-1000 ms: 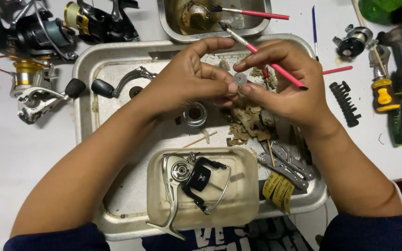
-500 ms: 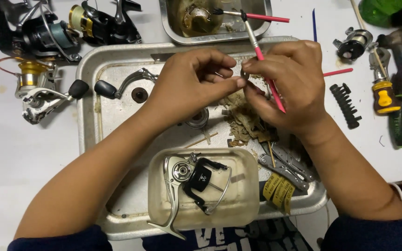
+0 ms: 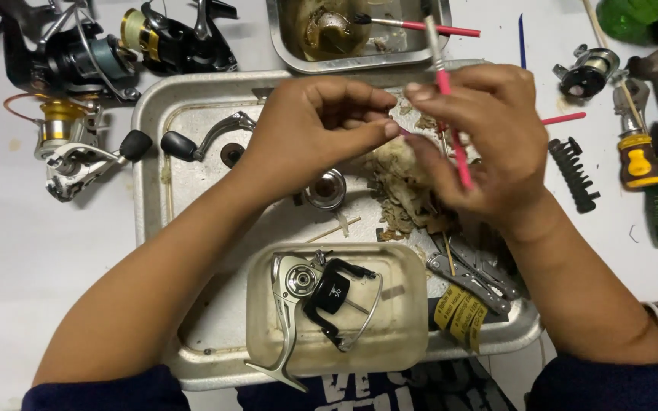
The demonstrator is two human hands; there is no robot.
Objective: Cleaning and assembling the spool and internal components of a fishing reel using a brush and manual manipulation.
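My left hand (image 3: pixel 321 129) hovers over the big metal tray (image 3: pixel 154 175), thumb and forefinger pinched on a small part that is mostly hidden between the fingertips. My right hand (image 3: pixel 489 144) meets it from the right and holds a red-handled brush (image 3: pixel 455 144) almost upright, its tip up by the top tray. Under both hands lies a heap of dirty, shredded rag (image 3: pixel 405 190). A round metal reel part (image 3: pixel 325 189) sits just below my left hand.
The tray also holds a reel handle (image 3: pixel 199 141), pliers (image 3: pixel 474 278), a yellow tape (image 3: pixel 458 312) and a plastic tub (image 3: pixel 390 335) with a reel body (image 3: pixel 298 281). A smaller tray (image 3: pixel 287 46) holds a second brush. Fishing reels (image 3: pixel 78 57) lie left; screwdrivers (image 3: pixel 637 160) and a bit strip (image 3: pixel 576 171) lie right.
The brush in my right hand has swung from slanting to the right to nearly upright. Both hands stay together over the rag, pinching the small part.
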